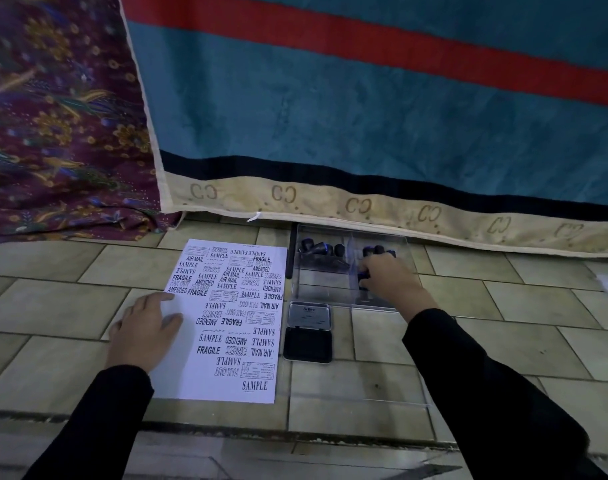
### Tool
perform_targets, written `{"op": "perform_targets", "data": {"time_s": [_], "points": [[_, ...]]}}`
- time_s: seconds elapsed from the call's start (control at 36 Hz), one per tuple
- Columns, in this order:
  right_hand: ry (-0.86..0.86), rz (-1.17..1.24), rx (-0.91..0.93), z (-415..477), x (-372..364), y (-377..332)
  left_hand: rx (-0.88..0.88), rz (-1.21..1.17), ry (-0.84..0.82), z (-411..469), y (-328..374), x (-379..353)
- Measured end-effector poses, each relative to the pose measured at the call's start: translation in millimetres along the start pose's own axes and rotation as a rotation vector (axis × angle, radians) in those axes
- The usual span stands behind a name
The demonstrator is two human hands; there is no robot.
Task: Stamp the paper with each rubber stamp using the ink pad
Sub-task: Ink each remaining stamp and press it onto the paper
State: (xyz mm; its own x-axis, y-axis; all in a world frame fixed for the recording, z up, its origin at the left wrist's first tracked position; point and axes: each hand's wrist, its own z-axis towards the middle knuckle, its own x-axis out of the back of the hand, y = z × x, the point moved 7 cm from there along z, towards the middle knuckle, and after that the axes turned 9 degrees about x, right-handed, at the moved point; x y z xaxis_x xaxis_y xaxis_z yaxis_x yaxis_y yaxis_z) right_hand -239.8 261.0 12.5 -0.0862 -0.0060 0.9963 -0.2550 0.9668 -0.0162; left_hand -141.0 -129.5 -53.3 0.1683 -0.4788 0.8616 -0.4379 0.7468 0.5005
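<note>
Paper [226,320] lies flat on the tiled floor [382,386], already crowded with black prints such as SAMPLE, FRAGILE, AIR MAIL, FAX OUT, AMENDED and EXPRESS, many of them upside down from this view. Its left edge sits under the left hand [145,329], which rests palm down with fingers spread, half on the sheet and half on the tiles, gripping nothing. Just right of the sheet, and apart from both hands, the ink pad [307,344] lies open, its dark pad nearer the person and its silver lid [309,315] tipped back behind it. Beyond the lid stands a clear plastic box [330,287] with dividers; several dark rubber stamps [321,248] are bunched in its far left compartment and a few more in the far right one. The right hand [387,277] reaches into the right side of that box, its fingers curled around one dark stamp [363,278], well away from the sheet and the pad. Both arms wear black sleeves. Behind the box hangs a blue cloth [330,109] with a red stripe and a tan border.
</note>
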Motion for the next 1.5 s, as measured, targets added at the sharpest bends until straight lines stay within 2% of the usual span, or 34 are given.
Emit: {"op": "perform_targets", "data": {"time_s": [0.19,0.31,0.36,0.42,0.5,0.61,0.75,1.08,1.5], "points": [[0.077,0.204,-0.061,-5.0,9.5,7.2,-0.018,-0.208,0.002,-0.9,-2.8,6.6],[0.167,0.276,-0.079,-9.3,19.8,14.3,-0.178,-0.175,0.106,-14.5,20.8,9.3],[0.259,0.314,-0.065,-14.4,31.1,16.2,-0.275,-0.219,0.049,-25.0,38.3,3.6],[0.366,0.359,-0.033,-23.0,45.9,13.0,-0.35,-0.27,-0.078,-38.4,56.6,-8.9],[0.447,0.411,0.0,-40.9,61.3,-3.1,-0.483,-0.189,-0.165,-61.0,84.9,-29.9],[0.363,0.519,0.066,-65.7,52.7,-43.8,-0.59,-0.045,-0.231,-88.9,114.4,-54.8],[0.223,0.632,0.167,-86.5,22.3,-85.3,-0.603,0.013,-0.236,-94.6,120.0,-74.5],[0.25,0.435,0.327,-95.0,3.7,-110.4,-0.607,-0.008,-0.168,-90.7,113.7,-81.7],[0.235,0.348,0.28,-93.4,-3.5,-113.9,-0.59,-0.049,-0.155,-92.1,112.4,-80.1]]}}
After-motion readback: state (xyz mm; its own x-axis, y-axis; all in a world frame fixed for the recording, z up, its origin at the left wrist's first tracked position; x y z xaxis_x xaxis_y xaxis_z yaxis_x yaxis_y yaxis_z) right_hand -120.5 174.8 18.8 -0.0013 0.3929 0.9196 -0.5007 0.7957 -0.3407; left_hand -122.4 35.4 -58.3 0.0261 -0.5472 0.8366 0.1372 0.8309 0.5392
